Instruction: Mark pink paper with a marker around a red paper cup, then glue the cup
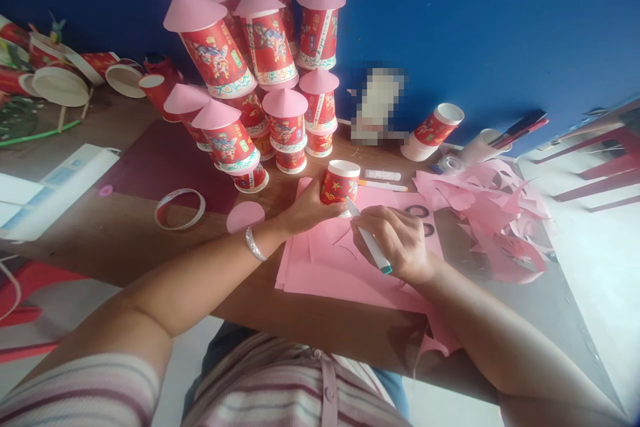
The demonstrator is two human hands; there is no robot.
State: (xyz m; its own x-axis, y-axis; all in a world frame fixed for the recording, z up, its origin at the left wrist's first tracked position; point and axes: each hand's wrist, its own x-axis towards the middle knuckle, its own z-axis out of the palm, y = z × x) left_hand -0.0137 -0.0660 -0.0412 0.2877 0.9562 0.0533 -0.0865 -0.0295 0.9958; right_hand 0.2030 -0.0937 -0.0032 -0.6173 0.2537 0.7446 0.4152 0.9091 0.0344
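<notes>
left hand [311, 205] held red cup [340, 185], right hand [397, 240] a marker [373, 248]; cup looked light, crushable, best gripped mid-wall.

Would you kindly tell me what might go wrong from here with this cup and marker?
The marker in the right hand might slip and leave a stray line, as its tip is right at the curved red cup in the left hand. Ink might also mark the pink paper beneath. The cone-topped cups, crowded close together, might topple if bumped.
</notes>
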